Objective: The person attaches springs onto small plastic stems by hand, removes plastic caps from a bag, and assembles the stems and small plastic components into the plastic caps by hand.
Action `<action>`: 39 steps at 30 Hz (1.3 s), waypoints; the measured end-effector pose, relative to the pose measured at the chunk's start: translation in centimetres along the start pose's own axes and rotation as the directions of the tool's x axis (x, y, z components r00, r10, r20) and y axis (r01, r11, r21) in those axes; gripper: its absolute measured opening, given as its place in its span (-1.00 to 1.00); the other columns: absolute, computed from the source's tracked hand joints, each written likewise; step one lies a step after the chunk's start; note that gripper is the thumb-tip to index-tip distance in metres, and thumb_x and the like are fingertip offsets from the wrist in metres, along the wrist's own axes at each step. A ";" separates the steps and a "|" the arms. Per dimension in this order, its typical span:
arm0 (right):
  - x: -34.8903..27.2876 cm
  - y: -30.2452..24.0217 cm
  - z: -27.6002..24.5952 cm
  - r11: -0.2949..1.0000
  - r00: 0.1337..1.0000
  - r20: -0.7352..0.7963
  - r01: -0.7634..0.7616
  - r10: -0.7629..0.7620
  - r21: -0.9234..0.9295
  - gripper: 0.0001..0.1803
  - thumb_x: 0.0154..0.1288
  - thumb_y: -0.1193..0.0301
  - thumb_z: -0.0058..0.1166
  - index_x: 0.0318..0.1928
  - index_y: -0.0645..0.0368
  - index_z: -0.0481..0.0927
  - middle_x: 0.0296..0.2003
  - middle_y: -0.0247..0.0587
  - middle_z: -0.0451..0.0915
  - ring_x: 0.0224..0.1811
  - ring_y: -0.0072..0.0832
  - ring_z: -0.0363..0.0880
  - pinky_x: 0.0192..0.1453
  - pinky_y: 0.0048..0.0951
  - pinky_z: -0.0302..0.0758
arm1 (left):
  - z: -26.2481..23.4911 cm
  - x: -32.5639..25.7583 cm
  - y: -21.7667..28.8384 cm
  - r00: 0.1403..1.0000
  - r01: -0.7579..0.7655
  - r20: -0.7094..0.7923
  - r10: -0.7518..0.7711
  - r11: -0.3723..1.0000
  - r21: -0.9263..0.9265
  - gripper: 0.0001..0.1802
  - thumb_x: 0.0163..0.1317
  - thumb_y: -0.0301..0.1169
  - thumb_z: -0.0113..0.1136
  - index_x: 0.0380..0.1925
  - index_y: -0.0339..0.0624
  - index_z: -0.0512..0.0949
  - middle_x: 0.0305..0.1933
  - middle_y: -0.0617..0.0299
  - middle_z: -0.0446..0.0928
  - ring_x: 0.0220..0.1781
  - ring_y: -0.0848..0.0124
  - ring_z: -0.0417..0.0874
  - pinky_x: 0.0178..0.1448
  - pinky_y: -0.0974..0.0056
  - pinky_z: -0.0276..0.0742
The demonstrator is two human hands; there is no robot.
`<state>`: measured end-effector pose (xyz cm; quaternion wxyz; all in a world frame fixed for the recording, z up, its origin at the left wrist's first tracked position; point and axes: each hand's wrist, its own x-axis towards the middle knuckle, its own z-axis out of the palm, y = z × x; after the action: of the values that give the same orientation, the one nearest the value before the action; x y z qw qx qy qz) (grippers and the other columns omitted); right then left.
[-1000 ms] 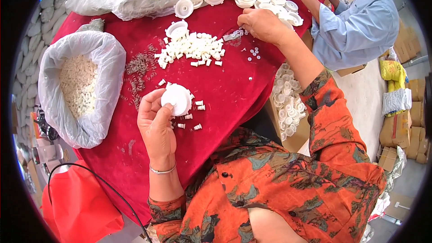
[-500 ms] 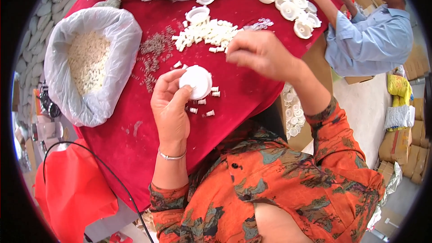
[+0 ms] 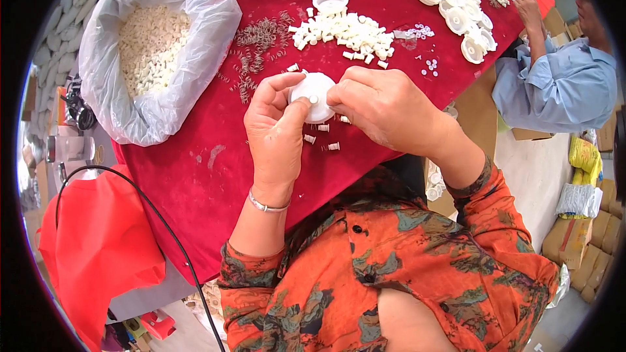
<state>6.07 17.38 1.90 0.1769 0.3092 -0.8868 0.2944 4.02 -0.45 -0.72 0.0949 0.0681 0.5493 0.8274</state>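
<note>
My left hand (image 3: 274,133) holds a white round plastic disc (image 3: 317,83) by its left edge, thumb on top and fingers behind. A small round white knob (image 3: 313,99) shows on its face beside the thumb. At the disc's right edge, my right hand (image 3: 398,107) is closed in a pinch; its fingertips hide whatever lies between them. Several small white pegs (image 3: 334,146), some with thin wire springs on them, lie on the red cloth (image 3: 261,179) just below the disc. A loose pile of white pegs (image 3: 342,29) is beyond my hands.
Thin metal springs (image 3: 261,36) are scattered left of the peg pile. A plastic-lined bag (image 3: 215,10) of small white pieces stands at the left. Small clear rings (image 3: 420,31) and stacked white round parts (image 3: 456,19) lie far right, near a co-worker in blue (image 3: 554,85).
My right hand has come down to the disc, where it was apart from it before. A knob now shows on the disc's face. The whole view has shifted, moving the table's contents up and right.
</note>
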 end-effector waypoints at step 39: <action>0.6 0.6 0.2 0.968 0.966 -0.117 -0.213 0.229 0.132 -0.78 0.06 0.56 0.24 -0.24 0.21 0.55 -0.43 -0.16 0.47 -0.45 -0.33 0.52 -0.36 -0.44 0.47 | 0.5 -0.3 -0.1 0.992 -0.115 0.063 0.106 0.983 0.143 -0.72 0.20 -0.69 0.07 -0.07 -0.35 0.49 -0.18 0.22 0.57 -0.19 0.56 0.59 -0.14 0.45 0.56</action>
<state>5.24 17.36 1.79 0.1825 0.1982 -0.8830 0.3843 4.40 -0.08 -0.60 0.0587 0.1281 0.6012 0.7866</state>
